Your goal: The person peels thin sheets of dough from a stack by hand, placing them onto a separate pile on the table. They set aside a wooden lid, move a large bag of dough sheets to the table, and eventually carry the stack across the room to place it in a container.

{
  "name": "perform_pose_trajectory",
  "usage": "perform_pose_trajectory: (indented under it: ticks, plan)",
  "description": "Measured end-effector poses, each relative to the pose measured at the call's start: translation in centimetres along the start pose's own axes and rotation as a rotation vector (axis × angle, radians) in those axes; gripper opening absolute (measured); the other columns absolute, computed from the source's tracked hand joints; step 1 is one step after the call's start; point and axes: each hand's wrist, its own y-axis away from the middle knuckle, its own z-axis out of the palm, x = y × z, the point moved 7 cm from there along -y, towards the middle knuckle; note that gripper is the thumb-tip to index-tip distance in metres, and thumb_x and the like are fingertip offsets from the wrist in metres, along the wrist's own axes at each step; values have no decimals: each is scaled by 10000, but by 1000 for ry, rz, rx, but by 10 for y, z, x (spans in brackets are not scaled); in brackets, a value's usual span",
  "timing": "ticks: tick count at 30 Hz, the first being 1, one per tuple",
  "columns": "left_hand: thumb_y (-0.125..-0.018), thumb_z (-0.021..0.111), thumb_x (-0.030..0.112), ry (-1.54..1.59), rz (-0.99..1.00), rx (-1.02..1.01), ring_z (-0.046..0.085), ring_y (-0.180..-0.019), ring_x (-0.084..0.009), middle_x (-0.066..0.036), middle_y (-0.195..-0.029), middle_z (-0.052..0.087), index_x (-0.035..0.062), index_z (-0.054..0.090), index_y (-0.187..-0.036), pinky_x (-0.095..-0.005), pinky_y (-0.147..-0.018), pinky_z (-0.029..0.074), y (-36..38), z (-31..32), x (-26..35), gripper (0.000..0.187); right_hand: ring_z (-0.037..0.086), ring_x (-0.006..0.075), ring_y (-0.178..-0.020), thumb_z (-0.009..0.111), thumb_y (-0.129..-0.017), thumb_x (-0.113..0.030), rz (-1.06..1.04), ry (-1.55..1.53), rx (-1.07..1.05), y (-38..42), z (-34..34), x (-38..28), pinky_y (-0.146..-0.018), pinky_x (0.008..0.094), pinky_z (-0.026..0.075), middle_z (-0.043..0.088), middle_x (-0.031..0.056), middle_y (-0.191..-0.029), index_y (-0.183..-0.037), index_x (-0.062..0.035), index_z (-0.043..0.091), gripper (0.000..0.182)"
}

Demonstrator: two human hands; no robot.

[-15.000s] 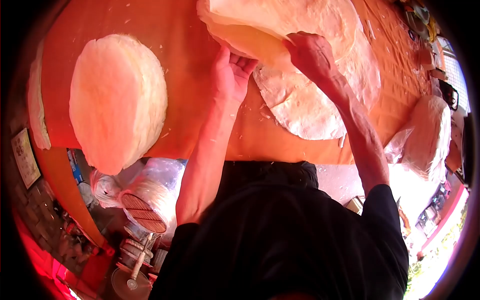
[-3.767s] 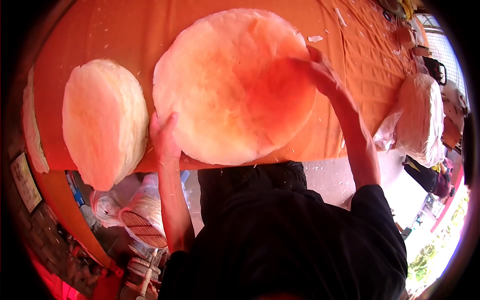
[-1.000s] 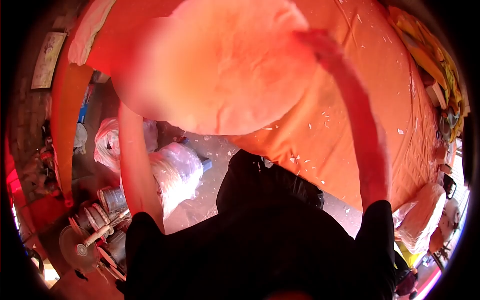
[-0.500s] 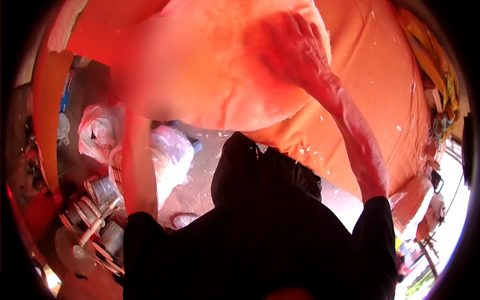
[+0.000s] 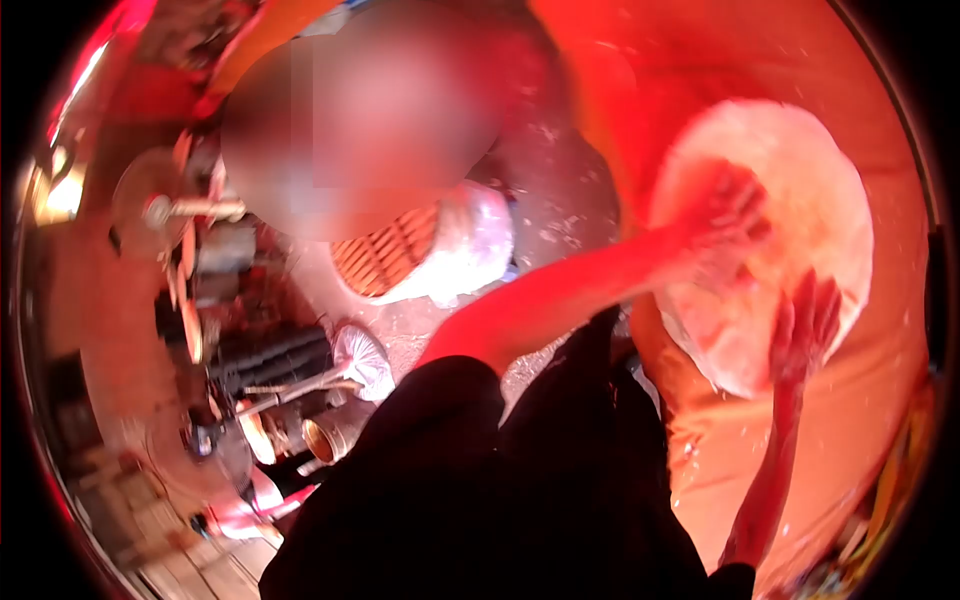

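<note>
A large round, pale, soft-looking slab (image 5: pixel 830 190) with an uneven edge lies on an orange cloth (image 5: pixel 860 420) at the right. My left hand (image 5: pixel 730 215) reaches across onto its left half, fingers spread and somewhat smeared by motion. Lower down, near the slab's lower right edge, my right hand (image 5: pixel 805 325) rests palm down with its fingers stretched out. Both hands are open and appear to press on the slab's surface. Small white flakes are scattered over the cloth.
A slatted basket (image 5: pixel 385 255) beside a white plastic bundle (image 5: pixel 470 250) stands on the floor left of me. Further left are a tied white bag (image 5: pixel 362 362), a round disc on a rod (image 5: pixel 155 210) and an open-topped metal can (image 5: pixel 325 440). A blurred patch covers the upper middle.
My view has swung left, so the slab and cloth now sit at the right. My left hand, hidden by blur before, now shows on the slab; my right hand is near its lower edge.
</note>
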Motion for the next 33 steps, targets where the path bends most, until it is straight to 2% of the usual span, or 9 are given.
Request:
perform_pose_trajectory:
  ticks: [7, 11, 16, 19, 22, 23, 25, 28, 33]
  plan:
    - [-675, 572, 592, -5, -274, 121, 251, -1344, -498, -324, -1419, 330, 47, 528, -1294, -681, -1087, 142, 30, 5, 46, 826, 325, 391, -1360, 370, -988, -461, 33, 74, -51, 6, 10, 11, -1110, 488, 248, 359, 212, -1476, -1440, -152, 424, 550]
    - [-622, 546, 655, 4, -169, 256, 256, -1325, -522, -349, -1399, 324, 48, 556, -1230, -701, -1076, 106, 40, 21, 40, 859, 386, 390, -1321, 397, -987, -436, -19, 100, -9, 4, 10, 9, -1089, 479, 302, 397, 228, -1444, -1435, -114, 421, 552]
    - [-581, 580, 664, -15, -99, 358, 359, -1240, -492, -325, -1313, 406, 67, 604, -1136, -686, -1046, 178, 40, 21, 38, 816, 526, 370, -1185, 634, -918, -315, 137, -477, -418, -49, 7, 52, -1021, 435, 417, 564, 260, -1261, -1286, 32, 536, 515]
    - [-559, 626, 606, -137, -163, 354, 422, -1164, -454, -276, -1224, 477, 86, 655, -1039, -658, -1033, 218, 47, 2, 47, 708, 445, 370, -1278, 568, -941, -384, -136, -169, -97, -112, -28, 11, -1084, 432, 334, 500, 226, -1360, -1322, -13, 528, 533]
    - [-529, 672, 536, -114, -225, 198, 467, -1059, -402, -220, -1115, 542, 99, 694, -983, -570, -980, 286, 40, -19, 51, 631, 419, 381, -1293, 525, -945, -445, -140, -134, -72, -148, 25, -10, -1091, 466, 304, 498, 212, -1368, -1341, -45, 520, 563]
    - [-528, 675, 529, -92, -240, 247, 469, -1043, -396, -217, -1103, 544, 90, 691, -979, -559, -962, 290, 39, -14, 46, 630, 434, 348, -1292, 481, -950, -493, -39, -292, -314, -149, 62, -9, -1064, 482, 331, 520, 190, -1350, -1369, -67, 494, 597]
    - [-528, 681, 516, -48, -270, 345, 474, -1011, -385, -210, -1081, 549, 71, 684, -970, -536, -926, 298, 31, 6, 36, 627, 451, 348, -1255, 445, -956, -517, -88, -110, -174, -140, 80, -26, -1024, 484, 363, 514, 171, -1341, -1390, -106, 471, 598]
    - [-637, 653, 376, 239, -182, 8, 491, -951, -377, -205, -1017, 550, 55, 648, -915, -497, -835, 364, 42, 32, 35, 425, 477, 348, -1200, 391, -964, -552, -153, 189, 33, -123, 92, -33, -962, 487, 412, 506, 143, -1329, -1420, -164, 436, 601]
    - [-729, 667, 223, 180, -384, 407, 578, -885, -328, -148, -981, 603, 85, 653, -951, -418, -788, 462, 208, -88, -24, 262, 469, 382, -1190, 358, -985, -533, -223, 322, 9, -125, 70, -36, -973, 499, 400, 494, 178, -1330, -1438, -162, 415, 588]
